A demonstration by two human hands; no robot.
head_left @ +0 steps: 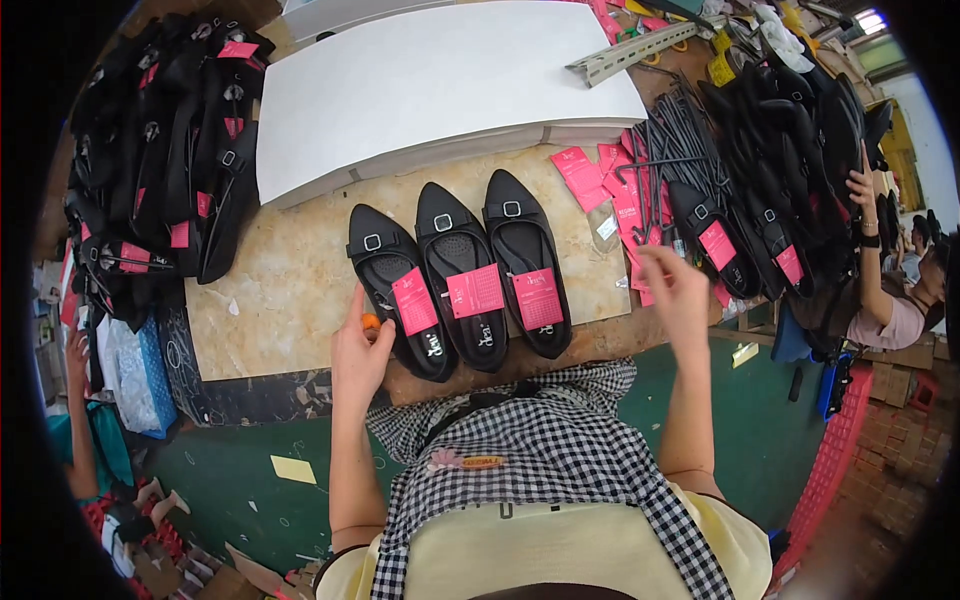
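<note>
Three black pointed flat shoes stand side by side at the table's near edge: a left shoe (377,228), a middle shoe (437,205) and a right shoe (509,190). Each has a square silver buckle and a pink hang tag (414,300) lying over its insole. Beside the left shoe, my left hand (358,350) has a small orange object (371,322) between thumb and fingers; its kind is unclear. My right hand (678,298) is raised to the right of the shoes, near loose pink cards (625,190). Its fingers are bent and apart from the thumb, with nothing visible between them.
A white box (440,80) lies across the back of the marbled board (270,300). Tagged black shoes are piled at left (165,160) and right (780,130). Black hooked rods (685,150) and a slotted metal bar (640,52) lie at back right. Co-workers are at both sides.
</note>
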